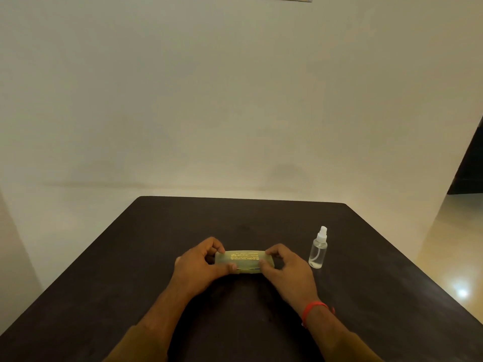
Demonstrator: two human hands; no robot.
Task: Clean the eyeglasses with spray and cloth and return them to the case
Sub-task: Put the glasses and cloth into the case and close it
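While a plain pale wall [235, 87] fills the room behind, the dark counter [130, 270] carries a closed yellowish case [241, 260] at its middle. The left hand [201, 265] and right hand [283, 267] each close their grip on one end. A clear spray bottle [318, 250] stands upright just beside the right hand.

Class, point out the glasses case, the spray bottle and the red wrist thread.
glasses case [244, 260]: head view, printed lid.
spray bottle [318, 253]: head view, clear body.
red wrist thread [312, 308]: head view, band on right wrist.
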